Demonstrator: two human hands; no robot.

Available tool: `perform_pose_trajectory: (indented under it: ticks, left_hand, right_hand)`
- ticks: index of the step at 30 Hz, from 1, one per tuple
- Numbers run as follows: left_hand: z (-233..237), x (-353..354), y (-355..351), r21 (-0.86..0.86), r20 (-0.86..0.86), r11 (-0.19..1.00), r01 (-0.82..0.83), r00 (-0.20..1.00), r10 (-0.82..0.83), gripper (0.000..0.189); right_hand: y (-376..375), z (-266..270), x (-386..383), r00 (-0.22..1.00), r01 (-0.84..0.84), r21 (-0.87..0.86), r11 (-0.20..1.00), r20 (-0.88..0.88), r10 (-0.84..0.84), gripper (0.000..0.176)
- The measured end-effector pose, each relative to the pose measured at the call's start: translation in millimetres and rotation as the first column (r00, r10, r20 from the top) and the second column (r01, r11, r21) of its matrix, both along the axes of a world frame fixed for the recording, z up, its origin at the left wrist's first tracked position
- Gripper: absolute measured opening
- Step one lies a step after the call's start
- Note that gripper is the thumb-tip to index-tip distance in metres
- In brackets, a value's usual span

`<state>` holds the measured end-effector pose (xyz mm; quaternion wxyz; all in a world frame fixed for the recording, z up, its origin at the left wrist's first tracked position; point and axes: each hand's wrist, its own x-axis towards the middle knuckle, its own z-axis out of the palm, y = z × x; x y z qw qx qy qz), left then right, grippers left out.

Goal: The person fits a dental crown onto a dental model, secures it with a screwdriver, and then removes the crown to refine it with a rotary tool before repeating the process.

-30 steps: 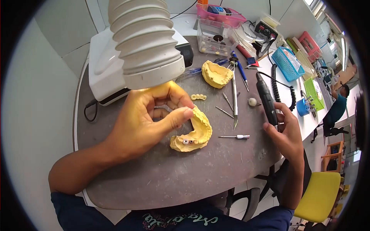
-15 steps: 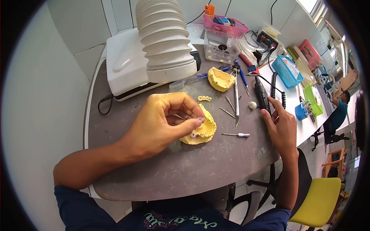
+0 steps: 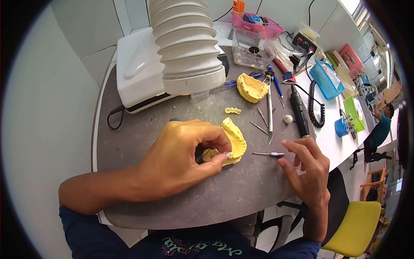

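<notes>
My left hand (image 3: 189, 151) pinches a tiny whitish piece (image 3: 227, 155) between thumb and fingertips, right at the yellow dental cast (image 3: 238, 142) on the bench. The hand covers the cast's left part. My right hand (image 3: 306, 168) hovers with fingers apart, holding nothing, just right of a small screwdriver (image 3: 269, 154). Behind the cast lies a short row of yellowish tooth crowns (image 3: 232, 111). Farther back is a second yellow cast (image 3: 252, 88). The black handpiece (image 3: 299, 110) rests beyond my right hand, beside a small white ball (image 3: 288, 119).
A ribbed white hose (image 3: 187, 43) hangs over a white machine (image 3: 138, 69) at the back left. A long metal tool (image 3: 270, 108) lies mid-bench. Baskets, including a blue one (image 3: 326, 80), line the right side. Another person (image 3: 378, 129) is far right.
My left hand has lowered the tiny piece to the cast. My right hand has come away from the black handpiece, moving toward me and near the screwdriver. The view has shifted slightly.
</notes>
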<state>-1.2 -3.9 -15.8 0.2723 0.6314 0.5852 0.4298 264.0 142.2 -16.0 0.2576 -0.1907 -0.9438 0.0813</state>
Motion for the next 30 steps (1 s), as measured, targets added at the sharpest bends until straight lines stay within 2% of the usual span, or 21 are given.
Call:
perform_pose_trajectory:
  ticks: [2, 6, 11, 13, 17, 21, 24, 26, 30]
  left_hand:
    - [0, 1, -1, 0.0, -0.054, 1.0, -0.015, 0.998, 0.015, 0.012]
    - [1, 3, -2, -0.007, -0.05, 1.0, -0.025, 0.998, 0.024, 0.01]
    - [-4, 3, -3, 0.051, -0.101, 0.999, -0.014, 0.995, 0.019, 0.017]
    - [-3, 5, -3, 0.071, -0.097, 0.997, -0.026, 0.995, 0.033, 0.019]
    - [-4, 6, -2, 0.08, -0.058, 0.996, -0.045, 0.997, 0.049, 0.02]
    - [-4, 4, -4, 0.058, -0.118, 0.998, -0.016, 0.993, 0.022, 0.019]
    - [-7, 6, -4, 0.055, -0.111, 0.998, -0.029, 0.993, 0.035, 0.018]
    - [-11, 9, -4, 0.1, -0.043, 0.994, -0.038, 0.998, 0.043, 0.017]
    - [-13, 11, -6, 0.113, -0.056, 0.993, -0.039, 0.997, 0.045, 0.018]
  right_hand:
    - [-3, -2, 0, 1.0, 0.002, -0.023, 1.0, 0.019, -0.001, 0.04]
    - [-5, -4, 0, 0.999, -0.001, -0.037, 0.999, 0.044, 0.002, 0.04]
    - [-5, -5, -1, 0.998, -0.017, 0.011, 1.0, 0.054, 0.017, 0.039]
    - [-8, -4, -2, 0.998, 0.041, -0.044, 0.998, 0.056, -0.038, 0.035]
    - [-6, -8, -5, 0.997, 0.048, -0.045, 0.998, 0.055, -0.045, 0.027]
    - [-6, -11, -5, 0.999, 0.038, -0.017, 0.999, 0.005, -0.038, 0.018]
    - [-8, -8, -7, 0.998, 0.047, -0.063, 0.997, -0.045, -0.05, 0.015]
    - [-11, -5, -9, 0.994, 0.052, -0.1, 0.994, -0.087, -0.061, 0.014]
    - [-18, 4, -19, 0.99, -0.072, -0.071, 0.995, -0.128, 0.062, 0.016]
